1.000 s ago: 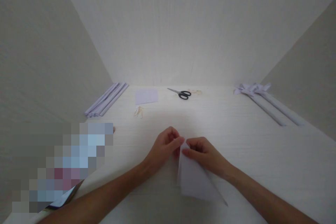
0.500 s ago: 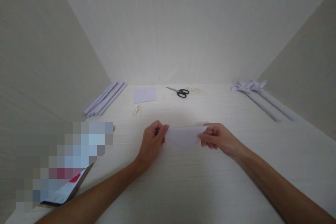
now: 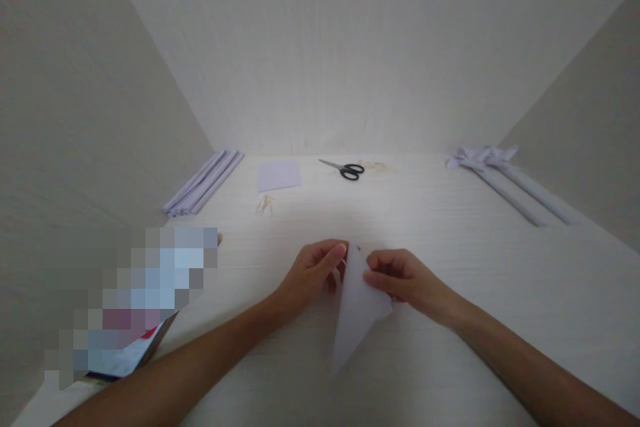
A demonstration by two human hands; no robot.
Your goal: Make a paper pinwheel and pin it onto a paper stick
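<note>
Between my hands hangs a piece of white paper (image 3: 356,310), turned so that one long corner points down toward me. My left hand (image 3: 320,270) pinches its upper left edge between thumb and fingers. On the other side, my right hand (image 3: 397,275) has thumb and forefinger closed on the paper's right edge. Part of the paper's right side is hidden behind the right-hand fingers. Both hands are above the pale table, close together.
Black-handled scissors (image 3: 350,171) lie near the back wall, beside a flat paper stack (image 3: 279,176) and small thin bits (image 3: 265,205). Rolled paper tubes (image 3: 205,183) lie at the left; two tubes with ruffled tops (image 3: 520,190) at the right. A phone (image 3: 125,353), partly blurred out, stands left.
The paper has turned from lying stretched sideways between my hands to hanging with a corner down. My hands have come closer together. The view has tilted slightly downward.
</note>
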